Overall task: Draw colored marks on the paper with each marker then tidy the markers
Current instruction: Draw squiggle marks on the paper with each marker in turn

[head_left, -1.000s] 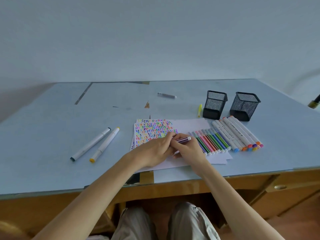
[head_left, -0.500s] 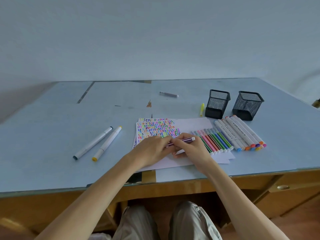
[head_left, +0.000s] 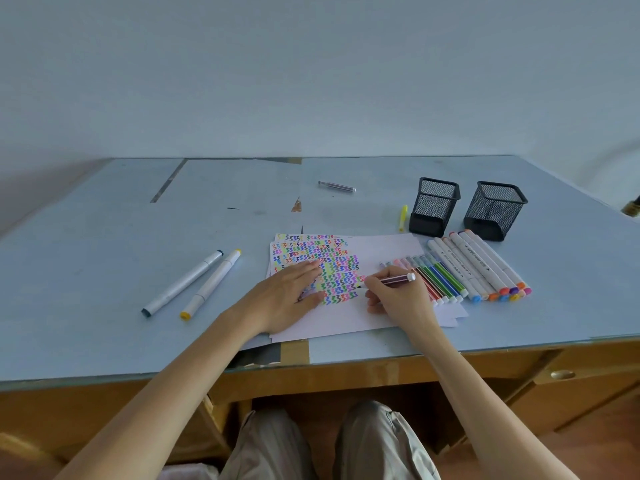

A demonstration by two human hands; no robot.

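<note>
Your right hand [head_left: 398,296] grips the marker [head_left: 394,279], tip on the paper [head_left: 381,251], while your flat, relaxed left hand [head_left: 287,296] presses it.

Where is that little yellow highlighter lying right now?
In the head view, the small yellow highlighter lies on the blue tabletop, right of centre, just left of the nearer-to-centre black mesh pen holder and beyond the white paper.

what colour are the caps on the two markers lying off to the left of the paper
One dark teal cap, one yellow cap, seen in the head view.
</note>
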